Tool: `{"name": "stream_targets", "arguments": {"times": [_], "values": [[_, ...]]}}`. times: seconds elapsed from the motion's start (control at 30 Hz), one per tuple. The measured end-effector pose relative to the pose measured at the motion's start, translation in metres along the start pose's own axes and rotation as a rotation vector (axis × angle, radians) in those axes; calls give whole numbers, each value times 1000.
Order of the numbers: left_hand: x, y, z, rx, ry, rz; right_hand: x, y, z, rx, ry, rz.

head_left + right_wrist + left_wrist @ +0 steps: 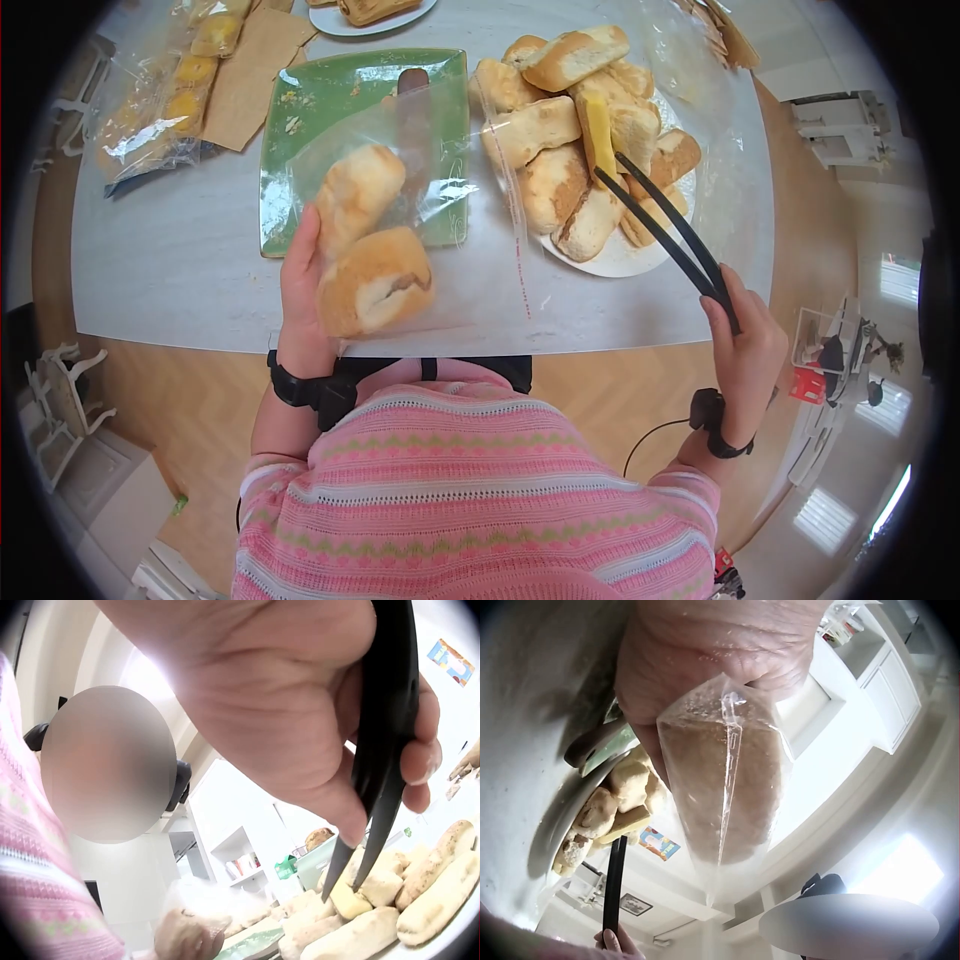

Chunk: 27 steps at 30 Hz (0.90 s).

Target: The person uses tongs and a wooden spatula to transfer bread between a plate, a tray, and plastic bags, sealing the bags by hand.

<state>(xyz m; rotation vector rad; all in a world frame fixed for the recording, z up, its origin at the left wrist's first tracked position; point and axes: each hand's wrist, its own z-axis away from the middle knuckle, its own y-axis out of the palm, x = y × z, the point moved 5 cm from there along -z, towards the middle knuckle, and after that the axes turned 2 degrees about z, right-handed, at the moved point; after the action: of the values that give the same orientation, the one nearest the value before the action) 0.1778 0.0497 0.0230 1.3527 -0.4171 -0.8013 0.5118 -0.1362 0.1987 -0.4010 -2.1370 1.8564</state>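
My left hand (302,285) holds a clear plastic bag (475,290) up at the table's front edge, fingers along its side. Inside are two golden bread rolls, one (362,190) behind the other (372,280); the bag's closed end (724,787) fills the left wrist view. My right hand (750,335) grips black tongs (680,240), thumb on one side and fingers on the other. Their tips meet a yellow strip (597,130) lying on a heap of bread rolls (550,185). A white plate (610,266) bears the heap.
Behind the bag lies a green rectangular plate (330,80) with crumbs and a dark brown utensil handle (412,85). Packaged yellow-topped pastries (185,110) and brown paper (250,90) are at the back left. Another white plate (340,22) with bread stands at the back.
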Motion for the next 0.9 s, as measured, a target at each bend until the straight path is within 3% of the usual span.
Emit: {"name": "stream_targets", "arguments": {"times": [0.2, 0.43, 0.7, 0.77, 0.9], "values": [[8, 5, -1, -17, -12, -24, 22, 18, 14, -114, -80, 204], [10, 6, 0, -30, -22, -11, 18, 21, 15, -179, -105, 198], [11, 2, 0, -27, -53, 0, -43, 30, 12, 3, 151, -368], [12, 1, 0, -48, -58, 3, -57, 43, 13, 152, 330, -628], [12, 0, -1, -57, -64, -8, -46, 47, 15, 174, 350, -630]]}}
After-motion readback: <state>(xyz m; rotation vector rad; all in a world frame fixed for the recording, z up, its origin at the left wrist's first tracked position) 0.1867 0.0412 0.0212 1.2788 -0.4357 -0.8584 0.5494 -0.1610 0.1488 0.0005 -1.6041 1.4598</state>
